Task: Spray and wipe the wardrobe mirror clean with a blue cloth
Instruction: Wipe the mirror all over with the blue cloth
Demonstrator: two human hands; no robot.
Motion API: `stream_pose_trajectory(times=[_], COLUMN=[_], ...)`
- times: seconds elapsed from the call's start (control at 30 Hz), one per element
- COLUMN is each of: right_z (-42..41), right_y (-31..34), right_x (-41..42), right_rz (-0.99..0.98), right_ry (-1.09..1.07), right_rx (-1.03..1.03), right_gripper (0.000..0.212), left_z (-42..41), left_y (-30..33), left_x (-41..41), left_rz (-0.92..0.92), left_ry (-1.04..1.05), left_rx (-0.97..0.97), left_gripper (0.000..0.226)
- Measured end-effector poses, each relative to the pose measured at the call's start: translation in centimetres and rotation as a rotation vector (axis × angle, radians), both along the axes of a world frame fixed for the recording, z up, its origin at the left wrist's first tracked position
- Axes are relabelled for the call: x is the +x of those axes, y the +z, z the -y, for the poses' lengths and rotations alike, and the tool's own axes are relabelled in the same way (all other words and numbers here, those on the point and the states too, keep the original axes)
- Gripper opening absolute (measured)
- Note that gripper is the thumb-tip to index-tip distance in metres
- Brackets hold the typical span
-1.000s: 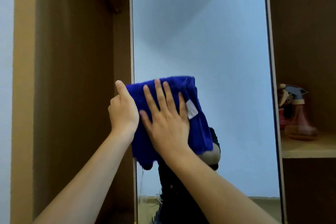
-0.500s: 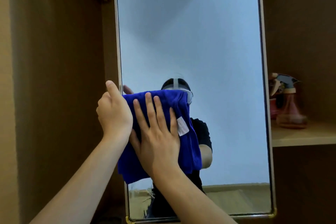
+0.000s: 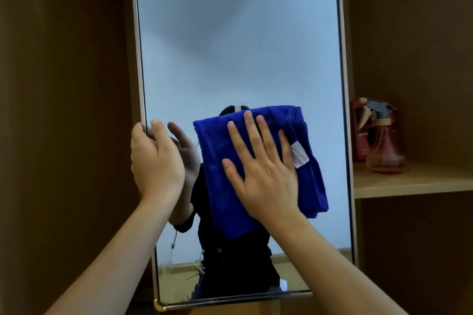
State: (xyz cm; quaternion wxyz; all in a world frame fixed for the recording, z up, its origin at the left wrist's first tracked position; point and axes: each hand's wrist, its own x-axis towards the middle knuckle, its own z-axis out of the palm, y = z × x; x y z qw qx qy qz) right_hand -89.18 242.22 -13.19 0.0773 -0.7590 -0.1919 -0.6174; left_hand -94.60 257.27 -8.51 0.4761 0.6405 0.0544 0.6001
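1. Right hand (image 3: 263, 174): flat, fingers spread wide, palm pressing the blue cloth (image 3: 258, 169) onto the mirror (image 3: 238, 46). It pins the cloth and does not pinch it.
2. Left hand (image 3: 156, 161): curled around the mirror's left edge, thumb on the glass side, steadying the panel.
3. Blue cloth: folded, lies on the lower-middle glass, nearer the right edge than the left, with a white tag on its right side.
4. Spray bottle (image 3: 384, 140): stands on the wardrobe shelf (image 3: 414, 181) just right of the mirror, with nobody touching it. The spraying looks done, or at least paused.
5. Progress: mid-wipe. The upper glass looks even, with no droplets or streaks that can be made out, but the sharpness is too low to be sure.
6. Left to do, as a judgement: the strip along the bottom edge and the lower corners, plus the left edge under the holding hand.
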Motion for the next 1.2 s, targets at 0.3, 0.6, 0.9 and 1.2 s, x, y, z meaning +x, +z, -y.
stream_pose_trajectory(times=[0.3, 0.6, 0.9, 1.2], right_z=[6.7, 7.8, 8.6, 8.8], right_y=[0.5, -1.9, 3.4, -7.7], right_x=[1.2, 1.2, 1.2, 1.1], right_rz=[-0.045, -0.041, -0.049, -0.078], right_ry=[-0.04, -0.06, -0.054, -0.088], right_rx=[0.158, 0.151, 0.106, 0.069], right_gripper=[0.064, 0.063, 0.063, 0.064], left_z=[-0.3, -0.7, -0.7, -1.3], left_y=[-0.3, -0.9, -1.0, -3.1], left_x=[0.8, 0.5, 0.4, 0.1], left_rz=[-0.003, -0.038, -0.044, -0.034], left_ry=[0.059, 0.095, 0.091, 0.072], left_rx=[0.022, 0.074, 0.077, 0.151], left_gripper=[0.054, 0.051, 0.05, 0.05])
